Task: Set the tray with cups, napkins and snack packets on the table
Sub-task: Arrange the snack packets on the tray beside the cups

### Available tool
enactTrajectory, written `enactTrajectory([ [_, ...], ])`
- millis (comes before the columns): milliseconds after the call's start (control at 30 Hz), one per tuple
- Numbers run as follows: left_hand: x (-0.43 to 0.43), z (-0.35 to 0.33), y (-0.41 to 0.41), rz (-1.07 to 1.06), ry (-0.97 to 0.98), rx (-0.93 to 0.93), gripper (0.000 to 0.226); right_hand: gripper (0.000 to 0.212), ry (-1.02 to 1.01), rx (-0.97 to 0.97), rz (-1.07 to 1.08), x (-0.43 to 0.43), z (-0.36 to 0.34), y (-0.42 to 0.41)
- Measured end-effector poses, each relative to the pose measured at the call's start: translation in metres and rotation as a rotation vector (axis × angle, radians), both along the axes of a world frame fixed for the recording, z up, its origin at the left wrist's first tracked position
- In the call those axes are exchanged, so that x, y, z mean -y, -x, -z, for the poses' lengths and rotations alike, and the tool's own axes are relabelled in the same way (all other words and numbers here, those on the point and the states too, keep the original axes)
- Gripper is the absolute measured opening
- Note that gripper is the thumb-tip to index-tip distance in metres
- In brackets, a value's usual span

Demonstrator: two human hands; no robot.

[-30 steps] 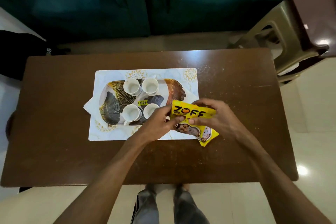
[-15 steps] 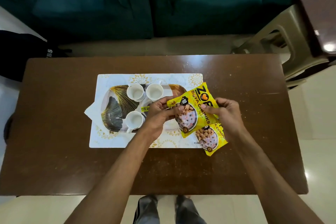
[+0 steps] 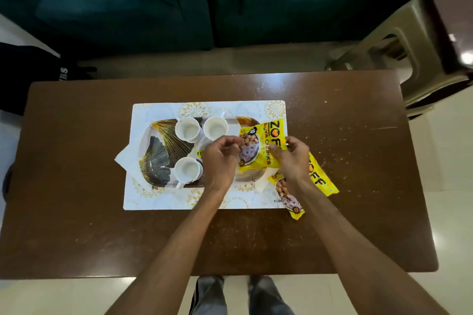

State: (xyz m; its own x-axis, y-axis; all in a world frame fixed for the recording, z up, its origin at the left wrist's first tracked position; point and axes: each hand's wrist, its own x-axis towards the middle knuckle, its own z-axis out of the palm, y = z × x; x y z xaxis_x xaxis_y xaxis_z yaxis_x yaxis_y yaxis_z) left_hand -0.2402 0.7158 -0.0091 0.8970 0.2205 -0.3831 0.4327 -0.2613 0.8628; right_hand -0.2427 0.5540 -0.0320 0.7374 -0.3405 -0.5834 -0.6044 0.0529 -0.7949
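A leaf-patterned tray lies on a white placemat in the middle of the brown table. Three white cups show on the tray; anything under my left hand is hidden. A white napkin pokes out at the tray's left edge. My left hand and my right hand both pinch a yellow snack packet over the tray's right end. A second yellow packet lies under my right wrist, partly off the mat.
A dark green sofa runs along the far side of the table. An olive plastic stool and a dark side table stand at the far right. A black bag sits at the left. My feet are below the near edge.
Both hands carried the upper packet left and away from me onto the tray's right end, turning it upright. The second packet stayed on the table, and my left hand now hides a cup.
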Motion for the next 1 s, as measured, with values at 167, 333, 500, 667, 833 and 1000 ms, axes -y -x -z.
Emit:
enactTrajectory([
  [167,0.023,0.009,0.022,0.275,-0.136,0.012,0.04,0.038,0.339,0.038,-0.203,-0.01,0.002,-0.004],
  [333,0.038,0.026,0.033,0.486,-0.304,0.007,0.056,0.057,0.506,0.064,-0.384,0.001,0.002,0.002],
  [500,0.039,0.031,0.037,0.46,-0.351,0.086,0.063,0.091,0.967,0.272,-0.857,0.002,0.002,0.0],
  [667,0.042,0.035,0.034,0.56,-0.348,0.006,0.073,0.075,0.947,0.297,-1.105,0.001,0.013,0.004],
  [833,0.038,0.032,0.036,0.522,-0.344,0.023,0.065,0.075,0.909,0.31,-1.083,0.006,0.01,0.007],
  [1000,0.037,0.02,0.053,0.416,-0.341,0.147,0.049,0.057,0.815,0.327,-0.695,0.023,0.0,0.025],
])
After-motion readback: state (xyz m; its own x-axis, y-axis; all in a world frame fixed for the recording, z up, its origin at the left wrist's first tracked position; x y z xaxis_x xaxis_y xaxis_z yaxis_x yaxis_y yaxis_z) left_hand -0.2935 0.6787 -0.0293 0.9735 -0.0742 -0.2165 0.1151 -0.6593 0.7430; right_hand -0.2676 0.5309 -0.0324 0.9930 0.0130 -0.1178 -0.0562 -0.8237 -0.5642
